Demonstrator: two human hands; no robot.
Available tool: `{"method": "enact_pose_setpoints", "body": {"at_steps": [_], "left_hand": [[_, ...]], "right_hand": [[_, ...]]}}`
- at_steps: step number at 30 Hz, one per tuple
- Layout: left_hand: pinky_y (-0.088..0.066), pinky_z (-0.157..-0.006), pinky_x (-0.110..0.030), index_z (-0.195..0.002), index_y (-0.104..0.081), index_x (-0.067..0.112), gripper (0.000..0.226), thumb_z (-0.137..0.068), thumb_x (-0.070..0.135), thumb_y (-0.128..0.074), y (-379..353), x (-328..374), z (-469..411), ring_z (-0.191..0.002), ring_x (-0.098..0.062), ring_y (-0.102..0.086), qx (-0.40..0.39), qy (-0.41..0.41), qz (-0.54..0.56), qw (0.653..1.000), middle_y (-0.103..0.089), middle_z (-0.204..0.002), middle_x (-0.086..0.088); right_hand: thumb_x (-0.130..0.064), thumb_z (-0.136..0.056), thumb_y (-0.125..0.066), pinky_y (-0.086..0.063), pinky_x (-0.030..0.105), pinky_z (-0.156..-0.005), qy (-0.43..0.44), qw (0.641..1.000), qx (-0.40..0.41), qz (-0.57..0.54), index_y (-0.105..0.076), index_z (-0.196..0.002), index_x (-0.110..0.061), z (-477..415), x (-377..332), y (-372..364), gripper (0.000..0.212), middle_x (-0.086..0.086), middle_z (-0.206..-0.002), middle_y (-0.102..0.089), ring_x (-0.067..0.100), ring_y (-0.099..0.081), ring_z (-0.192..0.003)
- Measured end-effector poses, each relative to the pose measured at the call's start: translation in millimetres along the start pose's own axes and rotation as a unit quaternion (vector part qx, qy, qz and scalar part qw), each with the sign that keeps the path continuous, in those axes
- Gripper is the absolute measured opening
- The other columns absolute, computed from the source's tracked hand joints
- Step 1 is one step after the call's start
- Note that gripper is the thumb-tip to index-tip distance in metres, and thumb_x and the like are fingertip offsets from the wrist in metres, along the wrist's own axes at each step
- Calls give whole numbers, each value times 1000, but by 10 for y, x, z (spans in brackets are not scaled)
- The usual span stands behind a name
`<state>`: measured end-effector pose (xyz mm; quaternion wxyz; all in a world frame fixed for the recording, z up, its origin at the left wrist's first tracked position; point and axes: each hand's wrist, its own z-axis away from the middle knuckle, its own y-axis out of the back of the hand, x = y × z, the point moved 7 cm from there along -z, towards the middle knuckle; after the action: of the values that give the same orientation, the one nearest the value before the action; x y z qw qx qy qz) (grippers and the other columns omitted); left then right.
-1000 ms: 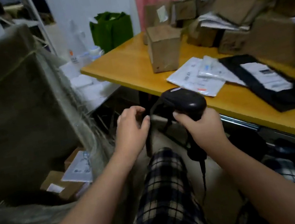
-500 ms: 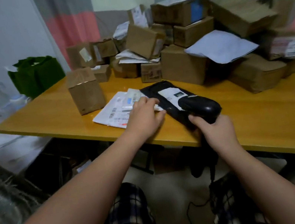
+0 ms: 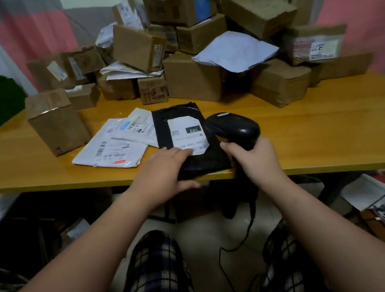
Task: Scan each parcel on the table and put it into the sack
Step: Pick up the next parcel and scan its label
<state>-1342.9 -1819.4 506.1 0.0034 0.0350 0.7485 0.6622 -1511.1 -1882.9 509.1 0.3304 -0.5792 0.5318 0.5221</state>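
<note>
A flat black parcel (image 3: 204, 161) lies at the near edge of the yellow wooden table (image 3: 311, 131), its long axis running from the person straight back toward the wall; its white label (image 3: 188, 133) faces up, with the number 102 printed upside down as seen from the seat. The left hand (image 3: 163, 176) pinches the parcel's near end, fingers flat on top and thumb underneath. The right hand (image 3: 257, 158) grips a black scanner (image 3: 234, 126) just right of the parcel, its head aimed away from the person. Two white mailers (image 3: 113, 151) overlap just to the left, beside an upright brown box (image 3: 57, 121). A heap of cartons (image 3: 194, 43) crowds the back of the table
</note>
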Motion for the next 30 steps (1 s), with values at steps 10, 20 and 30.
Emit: {"method": "enact_pose_setpoints", "body": {"at_steps": [10,20,30], "left_hand": [[-22,-91,-33,-99,-73,26,37,-71,4,-78,402,-578,568,-103,-27,-62,133,-31,-37,990,-70,-102,3],[-44,-86,-35,-114,-61,9,23,-96,18,-49,230,-1162,1139,-104,-29,-57,198,331,230,894,-61,-112,-11],[-54,-86,-40,-110,-61,7,25,-86,6,-67,171,-852,881,-99,-25,-65,178,319,465,807,-68,-107,-8]], "right_hand": [[-31,-74,-77,-51,38,-84,67,974,-92,197,-70,-98,-16,33,-164,-344,29,5,-98,-66,24,-62,-98],[-72,-56,-55,-10,57,-117,-10,901,-255,352,-54,-129,-38,-242,-209,-1061,80,-4,-148,-45,32,-24,-144],[-51,-82,-66,-52,36,-87,27,880,-233,414,-62,-118,-24,182,-399,-956,45,2,-117,-64,24,-60,-110]]}}
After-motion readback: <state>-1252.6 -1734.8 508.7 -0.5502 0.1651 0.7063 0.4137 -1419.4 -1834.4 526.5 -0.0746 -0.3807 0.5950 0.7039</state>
